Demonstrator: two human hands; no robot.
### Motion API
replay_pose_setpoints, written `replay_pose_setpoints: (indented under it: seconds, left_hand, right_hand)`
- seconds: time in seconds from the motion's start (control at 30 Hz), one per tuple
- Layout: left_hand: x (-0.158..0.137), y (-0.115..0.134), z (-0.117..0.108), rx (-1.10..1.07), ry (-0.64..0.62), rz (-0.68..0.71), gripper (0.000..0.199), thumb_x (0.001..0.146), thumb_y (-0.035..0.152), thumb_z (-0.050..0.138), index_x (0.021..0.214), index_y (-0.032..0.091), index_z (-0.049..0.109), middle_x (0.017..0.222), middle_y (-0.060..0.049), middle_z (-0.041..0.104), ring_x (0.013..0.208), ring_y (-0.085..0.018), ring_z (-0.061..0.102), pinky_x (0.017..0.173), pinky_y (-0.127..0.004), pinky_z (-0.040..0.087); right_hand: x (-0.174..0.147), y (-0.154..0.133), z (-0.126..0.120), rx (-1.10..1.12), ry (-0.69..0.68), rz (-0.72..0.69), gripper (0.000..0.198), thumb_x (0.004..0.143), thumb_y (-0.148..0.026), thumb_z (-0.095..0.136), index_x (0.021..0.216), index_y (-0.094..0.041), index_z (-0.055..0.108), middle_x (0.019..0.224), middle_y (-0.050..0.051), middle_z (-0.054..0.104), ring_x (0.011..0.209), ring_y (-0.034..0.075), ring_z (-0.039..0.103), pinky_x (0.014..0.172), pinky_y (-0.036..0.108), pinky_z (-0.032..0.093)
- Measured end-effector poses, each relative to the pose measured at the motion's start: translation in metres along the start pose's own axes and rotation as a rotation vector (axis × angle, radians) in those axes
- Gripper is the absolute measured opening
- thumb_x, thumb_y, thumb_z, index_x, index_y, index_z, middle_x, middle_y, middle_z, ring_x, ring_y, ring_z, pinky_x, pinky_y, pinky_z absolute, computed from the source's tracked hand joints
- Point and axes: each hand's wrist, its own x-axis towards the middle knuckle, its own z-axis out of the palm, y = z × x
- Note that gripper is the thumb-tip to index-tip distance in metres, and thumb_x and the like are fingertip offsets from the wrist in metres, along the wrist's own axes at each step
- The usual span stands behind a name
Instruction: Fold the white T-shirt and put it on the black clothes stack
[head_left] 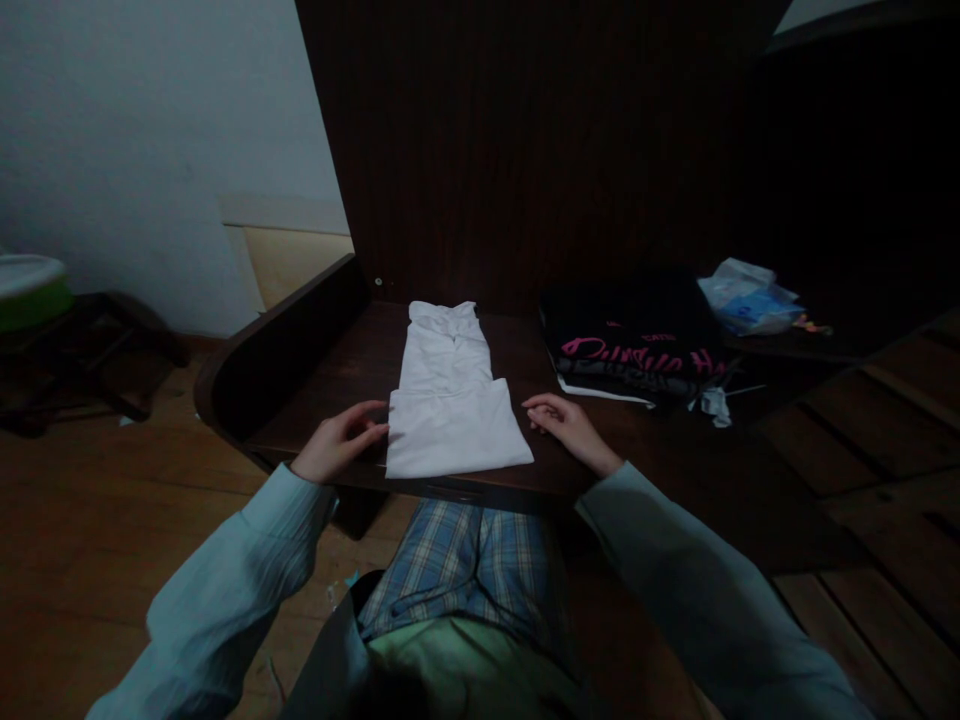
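A white garment, probably a shirt, lies partly folded on the dark wooden desk. Its near end is doubled over into a wider flat panel, while the narrower far part stretches back with wrinkles and what looks like a collar at the end. My left hand is at the panel's left edge, thumb and fingers apart, the tips at or almost at the cloth. On the other side, my right hand hovers or rests just off the right edge, fingers loosely curved with nothing in them.
Right of the garment sits a stack of dark folded clothes with pink lettering. Beyond it lies a white and blue plastic packet. A raised side board bounds the desk's left, and a tall dark panel its back. A stool stands far left.
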Motion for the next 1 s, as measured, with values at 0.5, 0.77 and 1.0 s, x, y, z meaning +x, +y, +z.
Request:
replay_pose_setpoints:
  seconds: [0.5,0.77,1.0]
  left_hand:
    - [0.065,-0.011,0.02,0.076,0.146,0.104,0.023,0.065,0.042,0.049,0.066,0.019,0.046,0.063,0.003,0.049,0.057,-0.011,0.043,0.054,-0.023,0.036]
    - [0.082,-0.022,0.025,-0.211,0.329,0.101,0.03,0.064,0.043,0.055,0.078,0.018,0.048,0.068,0.002,0.05,0.06,-0.011,0.048,0.057,-0.023,0.04]
    - [0.09,-0.03,0.029,-0.16,0.239,0.11,0.036,0.065,0.036,0.057,0.095,0.017,0.05,0.071,0.003,0.053,0.063,-0.012,0.052,0.061,-0.025,0.044]
  right_hand:
    - [0.065,0.011,0.028,-0.15,0.167,-0.092,0.018,0.062,-0.035,0.058,0.061,-0.019,0.048,0.057,-0.004,0.049,0.056,0.011,0.046,0.056,0.022,0.035]
    - [0.075,0.011,0.028,0.06,0.276,-0.064,0.023,0.062,-0.04,0.056,0.065,-0.02,0.046,0.051,-0.007,0.045,0.051,0.01,0.043,0.054,0.022,0.034]
    - [0.072,0.01,0.032,0.001,0.244,-0.018,0.021,0.058,-0.027,0.057,0.075,-0.021,0.044,0.054,-0.008,0.05,0.053,0.011,0.049,0.055,0.024,0.038]
